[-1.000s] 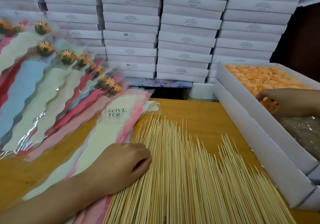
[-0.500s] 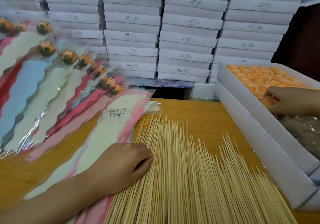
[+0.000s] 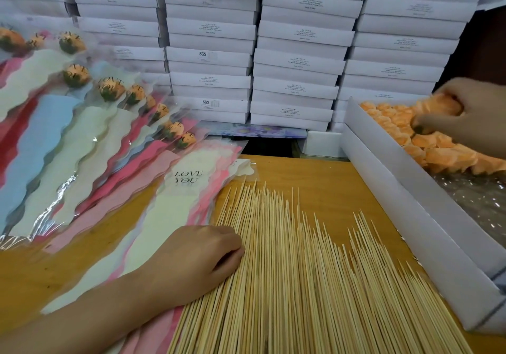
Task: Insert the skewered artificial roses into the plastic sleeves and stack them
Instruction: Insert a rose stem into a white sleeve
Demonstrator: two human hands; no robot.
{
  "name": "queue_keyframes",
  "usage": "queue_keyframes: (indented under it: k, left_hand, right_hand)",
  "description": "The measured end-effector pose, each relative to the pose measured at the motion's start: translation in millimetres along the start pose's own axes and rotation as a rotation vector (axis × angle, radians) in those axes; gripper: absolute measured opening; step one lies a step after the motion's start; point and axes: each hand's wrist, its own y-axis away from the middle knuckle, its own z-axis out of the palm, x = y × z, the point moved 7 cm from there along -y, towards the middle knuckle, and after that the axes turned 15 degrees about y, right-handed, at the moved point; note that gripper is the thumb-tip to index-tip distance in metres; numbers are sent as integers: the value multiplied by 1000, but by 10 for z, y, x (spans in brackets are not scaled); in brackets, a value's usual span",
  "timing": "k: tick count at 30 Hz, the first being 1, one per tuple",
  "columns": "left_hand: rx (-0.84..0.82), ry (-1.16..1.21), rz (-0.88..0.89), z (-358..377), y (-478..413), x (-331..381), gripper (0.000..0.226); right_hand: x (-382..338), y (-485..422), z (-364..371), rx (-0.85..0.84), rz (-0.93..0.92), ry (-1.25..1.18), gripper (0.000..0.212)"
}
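By the table's [image 3: 315,173] right edge, our right hand [image 3: 471,115] grips a rose [image 3: 443,104]; the bamboo skewers [image 3: 301,271] lie leftward, pointing away.

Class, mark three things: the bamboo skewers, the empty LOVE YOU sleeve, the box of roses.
bamboo skewers [image 3: 315,285], head view, middle of pile.
empty LOVE YOU sleeve [image 3: 175,216], head view, cream panel below lettering.
box of roses [image 3: 427,230], head view, outer side wall.
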Motion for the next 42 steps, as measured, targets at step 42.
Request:
queue_keyframes:
  k: [42]
  left_hand:
    - [357,1230,-352,-118,-33,-519,25]
  right_hand:
    - [-1939,1180,992,-98,-559,-721,41]
